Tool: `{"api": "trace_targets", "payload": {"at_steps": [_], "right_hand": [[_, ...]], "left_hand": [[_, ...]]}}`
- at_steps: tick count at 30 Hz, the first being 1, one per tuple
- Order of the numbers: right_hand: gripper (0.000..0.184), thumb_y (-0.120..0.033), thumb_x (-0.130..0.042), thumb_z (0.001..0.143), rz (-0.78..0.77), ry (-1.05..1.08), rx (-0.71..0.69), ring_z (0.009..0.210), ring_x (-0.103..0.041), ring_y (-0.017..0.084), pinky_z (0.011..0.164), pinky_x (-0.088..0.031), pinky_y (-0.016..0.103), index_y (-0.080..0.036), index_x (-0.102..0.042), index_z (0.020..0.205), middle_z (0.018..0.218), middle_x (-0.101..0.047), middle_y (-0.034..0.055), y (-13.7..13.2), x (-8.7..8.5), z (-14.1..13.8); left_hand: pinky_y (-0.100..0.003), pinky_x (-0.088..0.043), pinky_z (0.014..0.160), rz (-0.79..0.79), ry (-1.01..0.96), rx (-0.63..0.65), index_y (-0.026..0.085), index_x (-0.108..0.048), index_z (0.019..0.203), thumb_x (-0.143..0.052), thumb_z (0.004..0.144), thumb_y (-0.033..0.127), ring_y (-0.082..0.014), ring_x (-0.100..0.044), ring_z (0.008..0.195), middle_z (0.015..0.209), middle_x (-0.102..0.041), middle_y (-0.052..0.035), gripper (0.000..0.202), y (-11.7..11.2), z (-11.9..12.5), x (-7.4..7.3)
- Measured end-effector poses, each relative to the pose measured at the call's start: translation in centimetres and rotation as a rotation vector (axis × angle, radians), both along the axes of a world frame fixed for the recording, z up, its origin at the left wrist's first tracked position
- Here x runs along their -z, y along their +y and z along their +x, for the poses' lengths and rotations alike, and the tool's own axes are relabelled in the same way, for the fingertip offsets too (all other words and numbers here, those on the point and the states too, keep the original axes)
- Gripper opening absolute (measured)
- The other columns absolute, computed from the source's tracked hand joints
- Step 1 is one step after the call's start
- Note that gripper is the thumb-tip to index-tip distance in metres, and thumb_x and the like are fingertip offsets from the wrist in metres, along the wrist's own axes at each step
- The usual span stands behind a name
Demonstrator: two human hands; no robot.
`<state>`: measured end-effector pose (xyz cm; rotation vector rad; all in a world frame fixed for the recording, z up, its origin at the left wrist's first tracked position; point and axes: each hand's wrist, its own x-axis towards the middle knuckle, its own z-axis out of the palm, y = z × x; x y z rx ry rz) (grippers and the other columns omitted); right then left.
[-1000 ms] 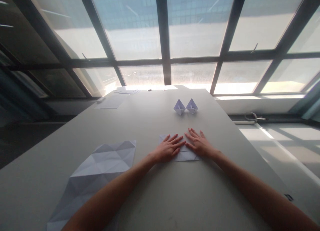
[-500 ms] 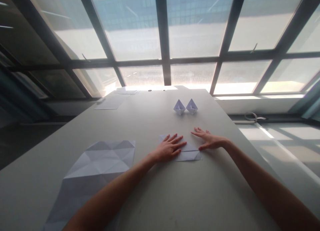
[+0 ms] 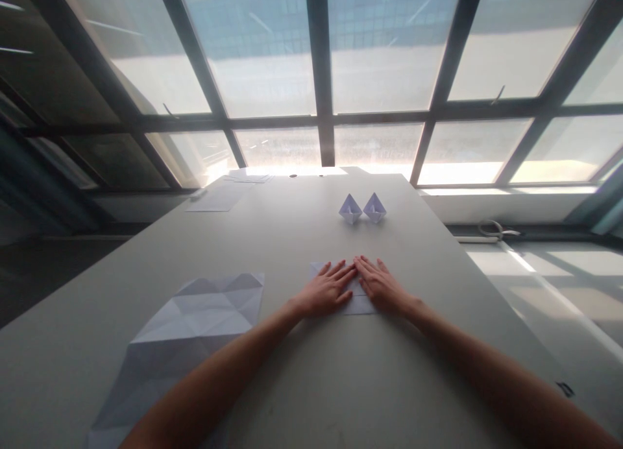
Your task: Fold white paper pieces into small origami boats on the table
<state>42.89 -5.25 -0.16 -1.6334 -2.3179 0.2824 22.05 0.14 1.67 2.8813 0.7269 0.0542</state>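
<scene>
A folded sheet of white paper [image 3: 359, 305] lies flat on the table in front of me, mostly covered by my hands. My left hand [image 3: 327, 289] rests on its left part, palm down with the fingers stretched out. On the right part lies my right hand [image 3: 380, 285], also flat, its fingertips meeting those of the left near the middle. Neither hand grips anything. Beyond them stand two small folded paper boats [image 3: 350, 210], side by side. To the left, a large creased sheet of paper [image 3: 195, 319] lies partly under my left forearm.
Flat white sheets [image 3: 214, 199] lie at the far left of the white table [image 3: 292, 241]. Behind it rises a wall of windows with dark frames [image 3: 319, 72]. A coiled cable [image 3: 490, 229] is on the ledge beyond the table's right edge.
My right hand has moved left, from beside the folded paper's right end onto the paper, next to my left hand. My left hand has stayed in place.
</scene>
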Motion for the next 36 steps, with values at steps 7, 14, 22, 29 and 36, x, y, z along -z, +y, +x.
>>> {"api": "trace_targets", "payload": {"at_steps": [7, 14, 22, 29, 36], "right_hand": [[0.057, -0.026, -0.026, 0.098, -0.022, -0.054, -0.065, 0.148, -0.012, 0.022, 0.118, -0.008, 0.054, -0.019, -0.022, 0.154, 0.159, -0.019, 0.007, -0.1, -0.7, 0.4], [0.051, -0.032, -0.028, 0.1, -0.038, -0.055, -0.083, 0.148, -0.011, 0.024, 0.116, -0.01, 0.056, -0.025, -0.034, 0.15, 0.159, -0.02, 0.0075, -0.3, -1.2, 0.4], [0.048, -0.035, -0.034, 0.101, -0.028, -0.003, -0.223, 0.148, -0.012, 0.022, 0.117, -0.005, 0.056, -0.031, -0.037, 0.148, 0.157, -0.027, 0.0025, -0.7, -1.9, 0.6], [0.053, -0.04, -0.031, 0.101, -0.03, 0.008, -0.193, 0.147, -0.015, 0.023, 0.117, -0.003, 0.057, -0.027, -0.025, 0.153, 0.157, -0.026, 0.003, -0.7, -1.8, 0.3], [0.06, -0.044, -0.036, 0.099, -0.038, -0.005, -0.162, 0.147, -0.016, 0.025, 0.117, -0.006, 0.057, -0.025, -0.02, 0.154, 0.158, -0.025, 0.0049, -0.6, -1.7, 0.4]], "left_hand": [[-0.048, -0.004, 0.119, 0.027, -0.016, -0.191, 0.022, -0.016, 0.155, -0.024, 0.096, 0.065, -0.0247, -0.007, 0.149, 0.161, -0.018, -0.0058, 0.074, 0.4, -0.1, 0.7], [-0.05, -0.006, 0.119, 0.05, -0.046, -0.306, 0.027, -0.023, 0.154, -0.024, 0.096, 0.064, -0.0268, -0.008, 0.149, 0.161, -0.018, -0.0014, 0.069, 0.9, -0.2, 1.4], [-0.053, -0.008, 0.118, 0.055, -0.072, -0.362, 0.027, -0.023, 0.154, -0.023, 0.095, 0.066, -0.0291, -0.011, 0.148, 0.16, -0.021, -0.0031, 0.071, 0.9, 0.0, 1.6], [-0.056, -0.007, 0.116, 0.031, -0.04, -0.302, 0.034, -0.029, 0.151, -0.029, 0.092, 0.071, -0.0308, -0.009, 0.148, 0.161, -0.019, -0.0028, 0.069, 1.0, -0.2, 1.0], [-0.056, -0.004, 0.117, 0.005, -0.013, -0.292, 0.034, -0.026, 0.152, -0.033, 0.089, 0.075, -0.0318, -0.005, 0.148, 0.162, -0.016, -0.0033, 0.076, 1.0, -0.3, 0.7]]}}
